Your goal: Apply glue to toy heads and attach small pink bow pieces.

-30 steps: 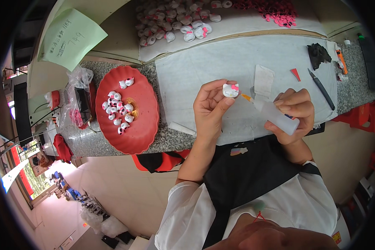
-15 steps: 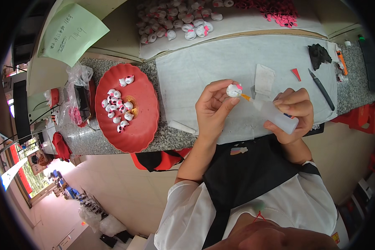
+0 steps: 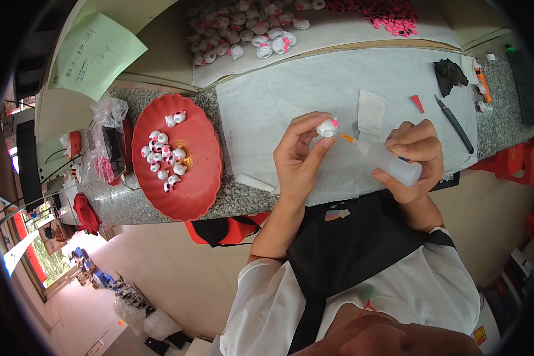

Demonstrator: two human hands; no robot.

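Between the thumb and fingers of my left hand (image 3: 301, 155) is a small white cat-head figurine (image 3: 326, 127) with a pink bow. My right hand (image 3: 420, 155) grips a translucent squeeze bottle (image 3: 391, 161), tilted so that its orange nozzle tip (image 3: 347, 138) points at the figurine, with a small gap between them. Both hands are above the white sheet (image 3: 267, 113) on the worktop. To the left, a red scalloped plate (image 3: 204, 136) carries several similar cat heads (image 3: 163, 154).
At the back, a shelf holds a heap of white cat heads (image 3: 237, 29) and a pile of pink pieces (image 3: 391, 18). A craft knife (image 3: 454, 124), a black crumpled cloth (image 3: 450, 76), a small red piece (image 3: 417, 104) and a folded white tissue (image 3: 371, 114) lie on the right.
The figurine has turned in my left fingers, and the nozzle tip has drawn slightly away from it. My whole view has shifted a little.
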